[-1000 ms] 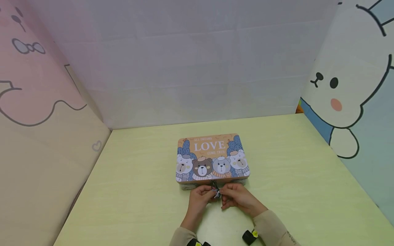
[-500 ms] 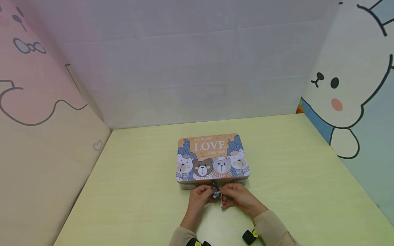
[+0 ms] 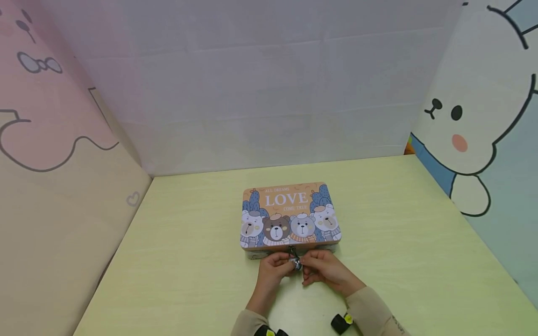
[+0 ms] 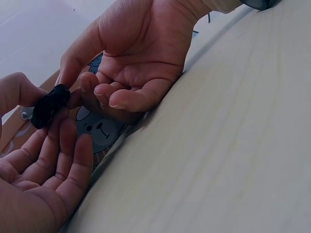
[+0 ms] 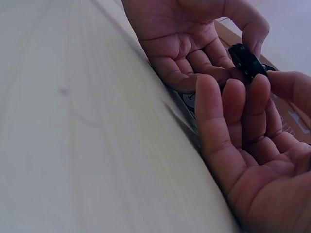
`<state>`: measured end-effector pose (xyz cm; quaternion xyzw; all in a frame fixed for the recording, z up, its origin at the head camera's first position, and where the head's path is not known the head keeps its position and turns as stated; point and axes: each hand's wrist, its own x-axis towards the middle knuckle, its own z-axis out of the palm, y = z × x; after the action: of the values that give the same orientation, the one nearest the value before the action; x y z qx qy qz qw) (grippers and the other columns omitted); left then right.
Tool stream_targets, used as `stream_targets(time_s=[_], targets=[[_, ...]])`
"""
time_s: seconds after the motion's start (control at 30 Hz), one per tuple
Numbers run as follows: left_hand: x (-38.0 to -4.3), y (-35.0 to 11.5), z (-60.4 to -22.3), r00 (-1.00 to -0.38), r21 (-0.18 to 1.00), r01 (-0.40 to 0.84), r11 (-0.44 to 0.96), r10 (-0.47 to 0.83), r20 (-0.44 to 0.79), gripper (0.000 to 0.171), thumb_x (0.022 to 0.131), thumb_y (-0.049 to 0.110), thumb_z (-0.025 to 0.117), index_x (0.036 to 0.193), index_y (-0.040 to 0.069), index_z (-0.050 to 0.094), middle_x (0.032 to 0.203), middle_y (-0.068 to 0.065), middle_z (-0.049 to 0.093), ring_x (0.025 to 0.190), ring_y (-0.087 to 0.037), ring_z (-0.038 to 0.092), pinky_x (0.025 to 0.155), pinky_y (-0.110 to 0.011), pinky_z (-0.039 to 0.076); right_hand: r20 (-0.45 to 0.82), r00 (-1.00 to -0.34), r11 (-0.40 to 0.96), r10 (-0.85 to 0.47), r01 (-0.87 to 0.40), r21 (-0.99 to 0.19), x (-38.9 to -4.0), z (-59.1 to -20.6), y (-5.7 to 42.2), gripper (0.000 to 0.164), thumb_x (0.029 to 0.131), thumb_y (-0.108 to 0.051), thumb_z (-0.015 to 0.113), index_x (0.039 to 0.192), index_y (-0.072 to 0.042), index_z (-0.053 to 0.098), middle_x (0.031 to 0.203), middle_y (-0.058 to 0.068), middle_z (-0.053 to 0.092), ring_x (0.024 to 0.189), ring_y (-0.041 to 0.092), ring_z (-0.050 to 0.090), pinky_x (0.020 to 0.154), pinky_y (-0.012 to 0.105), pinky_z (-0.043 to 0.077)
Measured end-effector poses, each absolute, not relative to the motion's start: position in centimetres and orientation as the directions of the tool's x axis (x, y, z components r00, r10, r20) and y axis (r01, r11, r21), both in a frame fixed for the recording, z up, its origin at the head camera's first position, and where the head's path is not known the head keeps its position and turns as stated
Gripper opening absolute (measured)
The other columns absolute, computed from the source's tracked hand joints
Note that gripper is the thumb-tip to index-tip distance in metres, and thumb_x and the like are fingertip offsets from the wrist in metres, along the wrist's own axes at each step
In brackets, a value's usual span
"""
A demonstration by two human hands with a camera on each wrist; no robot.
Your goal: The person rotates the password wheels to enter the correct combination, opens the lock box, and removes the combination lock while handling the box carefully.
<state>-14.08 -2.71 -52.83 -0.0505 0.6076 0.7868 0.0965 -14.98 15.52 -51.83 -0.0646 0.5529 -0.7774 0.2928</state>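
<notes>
A rectangular tin box [image 3: 290, 215] with bears and the word LOVE on its lid stands closed on the table. From the clasp at its front edge hangs a small shiny padlock [image 3: 297, 264], which looks dark in the left wrist view. My left hand [image 3: 270, 276] pinches one side of the padlock between thumb and fingers. On its other side, the thumb and forefinger of my right hand [image 3: 329, 271] grip it too. The lower fingers of both hands are loosely bent beneath the padlock [image 5: 248, 61], as the right wrist view shows. Part of the padlock is covered by the fingertips.
The pale yellow-green table [image 3: 189, 242] spreads around the box on all sides. A plain whitish curtain [image 3: 269, 93] rises behind it, and printed cartoon panels flank both sides. Black straps with yellow parts are at both wrists, by the beige sleeves [image 3: 370, 308].
The padlock has turned slightly between the fingers, its shiny face tilting. Both hands and the tin box stay in the same place.
</notes>
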Motion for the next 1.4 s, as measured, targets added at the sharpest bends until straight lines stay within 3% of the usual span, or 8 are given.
stream_targets(time_s=[0.67, 0.9, 1.4], targets=[[-14.04, -2.54, -52.71, -0.979, 0.95, -0.199, -0.24, 0.081, -0.185, 0.015, 0.081, -0.008, 0.065, 0.092, -0.018, 0.063, 0.081, -0.009, 0.071, 0.064, -0.009, 0.065, 0.063, -0.026, 0.058, -0.216, -0.824, -0.222, -0.524, 0.377, -0.899, -15.02, -51.91, 15.43, 0.016, 0.097, -0.005, 0.053, 0.086, -0.009, 0.064, 0.073, 0.002, 0.061, 0.068, 0.011, 0.061, 0.067, 0.032, 0.06], [-14.02, -2.66, -52.57, -0.977, 0.95, -0.208, -0.234, 0.085, -0.194, 0.019, 0.086, -0.003, 0.059, 0.094, -0.021, 0.061, 0.089, -0.008, 0.069, 0.062, -0.011, 0.064, 0.063, -0.027, 0.058, -0.219, -0.824, -0.217, -0.523, 0.377, -0.9, -15.02, -51.95, 15.5, 0.017, 0.098, -0.005, 0.053, 0.085, -0.009, 0.064, 0.073, 0.003, 0.06, 0.068, 0.011, 0.06, 0.067, 0.033, 0.06], [-13.95, -2.8, -52.52, -0.975, 0.945, -0.215, -0.246, 0.116, -0.191, 0.021, 0.082, -0.005, 0.062, 0.096, -0.021, 0.061, 0.084, -0.009, 0.07, 0.067, -0.011, 0.065, 0.066, -0.026, 0.058, -0.234, -0.825, -0.211, -0.515, 0.387, -0.898, -14.99, -51.85, 15.44, 0.017, 0.097, -0.004, 0.053, 0.084, -0.009, 0.064, 0.072, 0.003, 0.06, 0.067, 0.011, 0.06, 0.066, 0.032, 0.06]])
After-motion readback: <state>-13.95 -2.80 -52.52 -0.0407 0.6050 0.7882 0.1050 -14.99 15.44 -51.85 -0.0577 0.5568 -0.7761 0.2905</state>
